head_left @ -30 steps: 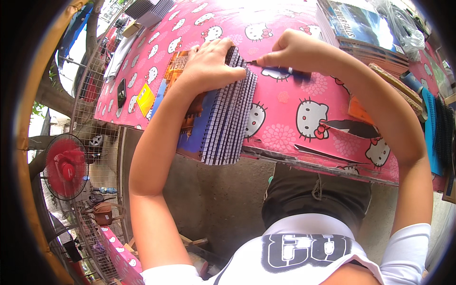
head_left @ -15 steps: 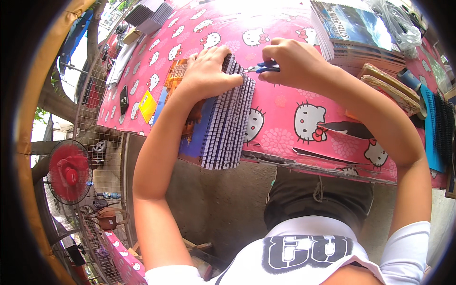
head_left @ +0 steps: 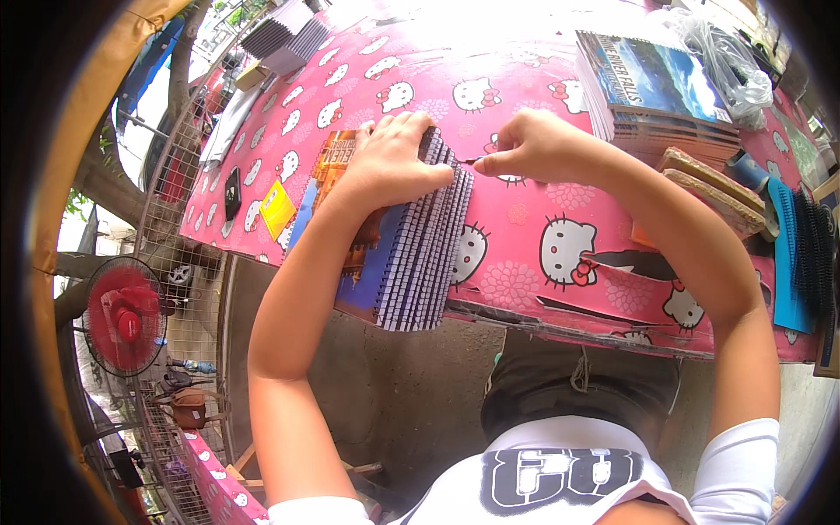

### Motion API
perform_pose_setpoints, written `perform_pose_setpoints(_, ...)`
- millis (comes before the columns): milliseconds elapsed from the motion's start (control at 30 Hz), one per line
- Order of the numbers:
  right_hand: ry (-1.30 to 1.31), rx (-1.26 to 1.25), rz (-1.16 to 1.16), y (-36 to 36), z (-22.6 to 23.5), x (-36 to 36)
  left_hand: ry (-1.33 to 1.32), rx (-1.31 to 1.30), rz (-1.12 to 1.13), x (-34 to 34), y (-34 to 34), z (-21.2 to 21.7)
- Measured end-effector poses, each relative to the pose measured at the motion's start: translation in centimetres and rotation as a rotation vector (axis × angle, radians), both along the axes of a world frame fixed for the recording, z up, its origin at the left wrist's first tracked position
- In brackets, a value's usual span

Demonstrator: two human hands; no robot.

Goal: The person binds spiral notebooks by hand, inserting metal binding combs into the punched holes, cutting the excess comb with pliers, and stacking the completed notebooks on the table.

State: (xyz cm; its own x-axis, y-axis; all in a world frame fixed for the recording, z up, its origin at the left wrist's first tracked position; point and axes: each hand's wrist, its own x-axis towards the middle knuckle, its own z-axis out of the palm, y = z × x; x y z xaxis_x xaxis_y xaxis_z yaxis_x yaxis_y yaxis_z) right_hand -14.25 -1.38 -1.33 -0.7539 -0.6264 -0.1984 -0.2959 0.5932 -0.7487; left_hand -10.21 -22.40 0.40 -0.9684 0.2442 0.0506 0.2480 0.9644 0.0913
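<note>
A person's two bare hands work at a table covered in a pink cartoon-cat patterned cloth [head_left: 525,96], seen from above. A stack of spiral-bound booklets with blue-and-orange picture covers [head_left: 385,254] lies at the table's near edge, its white comb spines fanned out in a row along its 3 o'clock side and partly overhanging the edge. The left hand [head_left: 394,162] rests flat on the stack's far end, at its 12 o'clock end, fingers [head_left: 418,131] spread and pressing down on the covers just beside the spines. The right hand [head_left: 534,144] sits at 3 o'clock from the left, fingers curled tight and pinching a thin dark tool [head_left: 468,161] whose tip touches the topmost spines. At 2 o'clock from the hands stands a second pile of booklets with a blue landscape cover [head_left: 652,83]. A red electric fan [head_left: 122,315] stands beyond the table at 9 o'clock.
</note>
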Motion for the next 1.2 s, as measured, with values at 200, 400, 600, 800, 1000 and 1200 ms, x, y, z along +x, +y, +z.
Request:
perform_pose_setpoints(200,0.040,0.152,0.004,-0.1,-0.4,0.8,-0.019,-0.015,0.007,-0.1,0.0,0.1)
perform_pose_setpoints(400,0.987,0.082,0.016,1.3,-3.2,0.8,-0.033,0.034,0.030,-0.3,0.2,0.0)
perform_pose_setpoints(600,0.628,0.057,0.035,0.1,-1.8,0.6,-0.049,0.056,0.018,0.1,0.1,0.2)
perform_pose_setpoints(800,-0.291,-0.033,-0.029,0.6,0.7,-0.2,-0.087,0.020,0.051,0.3,0.5,0.7)
perform_pose_setpoints(1000,-0.177,-0.033,-0.032,0.8,-1.3,0.9,-0.084,0.003,0.047,0.2,0.4,0.6)
perform_pose_setpoints(1200,0.331,0.112,0.005,1.9,-1.1,2.5,-0.061,-0.004,0.033,0.2,0.2,0.3)
